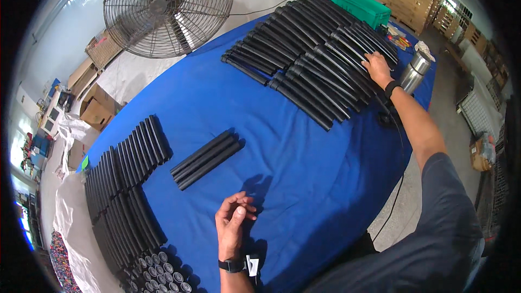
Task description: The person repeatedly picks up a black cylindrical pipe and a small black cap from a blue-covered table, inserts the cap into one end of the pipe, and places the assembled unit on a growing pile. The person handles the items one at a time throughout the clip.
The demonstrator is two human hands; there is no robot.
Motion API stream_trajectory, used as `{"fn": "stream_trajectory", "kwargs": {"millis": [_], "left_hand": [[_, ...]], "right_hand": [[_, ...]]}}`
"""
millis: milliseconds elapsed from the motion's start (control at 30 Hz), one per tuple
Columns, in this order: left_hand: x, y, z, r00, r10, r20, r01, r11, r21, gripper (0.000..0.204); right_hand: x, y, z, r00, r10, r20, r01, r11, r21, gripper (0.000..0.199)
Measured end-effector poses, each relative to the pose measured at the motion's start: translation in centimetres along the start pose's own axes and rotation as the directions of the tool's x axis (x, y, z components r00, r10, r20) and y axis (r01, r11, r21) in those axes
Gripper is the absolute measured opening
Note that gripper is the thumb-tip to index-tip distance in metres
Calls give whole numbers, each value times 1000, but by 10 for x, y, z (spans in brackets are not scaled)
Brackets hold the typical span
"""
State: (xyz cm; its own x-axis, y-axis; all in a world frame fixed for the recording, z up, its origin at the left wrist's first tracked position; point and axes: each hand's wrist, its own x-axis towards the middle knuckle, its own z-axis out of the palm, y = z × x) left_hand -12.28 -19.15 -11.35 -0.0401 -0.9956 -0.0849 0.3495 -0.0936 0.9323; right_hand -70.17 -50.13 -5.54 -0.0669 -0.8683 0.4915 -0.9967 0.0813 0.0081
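My right hand (378, 69) reaches over the far-right pile of black tubes (306, 100), its fingers spread on or just above them; I cannot tell if they touch. These tubes have a thicker collar at one end and lie side by side in overlapping rows. My left hand (232, 220) hovers over the blue cloth (211, 103), fingers loosely bent and apart, holding nothing. Just beyond it lie a few loose black tubes (207, 160), set parallel. At the left, more plain black tubes (125, 157) lie in rows. Nearer me, a stack (160, 271) shows its round ends.
A large wire-caged fan (168, 11) stands beyond the table. Near my right arm are a steel flask (417, 71) and a dark cable (400, 184). A green crate (358, 6) sits at the far end. Cardboard boxes (97, 107) stand on the floor at left.
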Motion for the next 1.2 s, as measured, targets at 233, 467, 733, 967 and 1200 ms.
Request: {"fn": "stream_trajectory", "kwargs": {"millis": [233, 467, 733, 967, 1200], "left_hand": [[8, 0, 7, 999, -16, 32, 16, 1000, 25, 39], [-10, 10, -13, 985, -163, 46, 158, 982, 105, 40], [-9, 12, -9, 961, -146, 236, 90, 968, 235, 46], [-10, 9, -14, 958, -122, 260, 59, 970, 237, 50], [-9, 17, -12, 939, -102, 330, 36, 979, 200, 50]], "right_hand": [[9, 13, -17, 947, -101, -305, 131, 988, 79, 41], [-120, -246, -92, 843, -519, -142, 491, 635, 597, 42], [-204, -411, -90, 480, -862, -163, 813, 368, 451, 64], [-197, -410, -74, 428, -898, -100, 806, 329, 492, 64], [-215, -412, -91, 472, -857, -205, 763, 281, 581, 38]]}}
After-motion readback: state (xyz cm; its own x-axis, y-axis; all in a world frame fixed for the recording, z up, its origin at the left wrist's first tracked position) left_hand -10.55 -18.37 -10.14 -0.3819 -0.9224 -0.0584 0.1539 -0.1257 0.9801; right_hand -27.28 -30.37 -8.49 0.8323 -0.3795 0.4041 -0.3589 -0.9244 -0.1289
